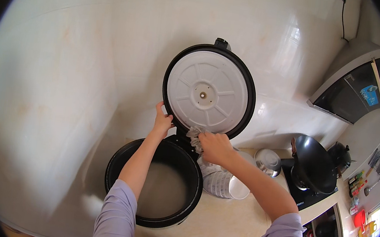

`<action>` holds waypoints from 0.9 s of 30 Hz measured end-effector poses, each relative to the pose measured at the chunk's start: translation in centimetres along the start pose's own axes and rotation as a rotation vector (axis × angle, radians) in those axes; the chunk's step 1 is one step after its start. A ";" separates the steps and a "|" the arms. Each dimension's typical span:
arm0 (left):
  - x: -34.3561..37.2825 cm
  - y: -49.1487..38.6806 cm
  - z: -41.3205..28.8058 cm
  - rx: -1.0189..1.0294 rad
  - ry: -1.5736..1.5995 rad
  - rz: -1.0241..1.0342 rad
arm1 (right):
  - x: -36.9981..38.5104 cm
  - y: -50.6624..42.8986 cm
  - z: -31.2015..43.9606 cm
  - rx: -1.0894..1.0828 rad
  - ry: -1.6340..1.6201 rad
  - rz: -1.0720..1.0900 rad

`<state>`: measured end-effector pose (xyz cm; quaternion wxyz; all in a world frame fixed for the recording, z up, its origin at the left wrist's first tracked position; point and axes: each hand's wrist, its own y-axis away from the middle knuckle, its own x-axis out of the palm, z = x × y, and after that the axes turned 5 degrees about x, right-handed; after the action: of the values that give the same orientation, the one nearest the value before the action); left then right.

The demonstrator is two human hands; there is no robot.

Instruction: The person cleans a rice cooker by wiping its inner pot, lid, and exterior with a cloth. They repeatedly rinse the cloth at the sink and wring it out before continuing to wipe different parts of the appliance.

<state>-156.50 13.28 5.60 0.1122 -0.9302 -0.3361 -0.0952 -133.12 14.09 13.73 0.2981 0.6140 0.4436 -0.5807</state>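
Note:
A large rice cooker stands on the counter with its round lid (pixel 208 90) raised upright on the hinge. The lid's inner face is a pale ribbed disc inside a black rim. My left hand (pixel 163 122) holds the lid's rim at its lower left. In my right hand (pixel 215 146) is a crumpled, light-coloured cloth (pixel 195 136), pressed to the lid's lower edge just above the hinge (pixel 181 140). Below, the cooker's black body (pixel 195 203) is uncovered, and its wide interior (pixel 164 189) shows a greyish bottom. My left forearm crosses in front of it.
Stacked white bowls (pixel 219 184) lie on their side right of the cooker, near a metal basin (pixel 268 161). Farther right, a black wok (pixel 315 164) rests tilted on the gas stove (pixel 301 201), beside a dark pot (pixel 339 156). A range hood (pixel 358 88) overhangs them. Tiled wall rises behind and left.

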 end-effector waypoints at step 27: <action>0.0 0.8 -0.7 -0.048 0.056 0.038 | -12.5 -7.8 -4.6 0.213 0.342 -0.771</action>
<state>-156.04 12.51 6.11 0.1010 -0.9358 -0.3128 -0.1273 -137.21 19.00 27.76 -0.0833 0.5181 0.6212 -0.5820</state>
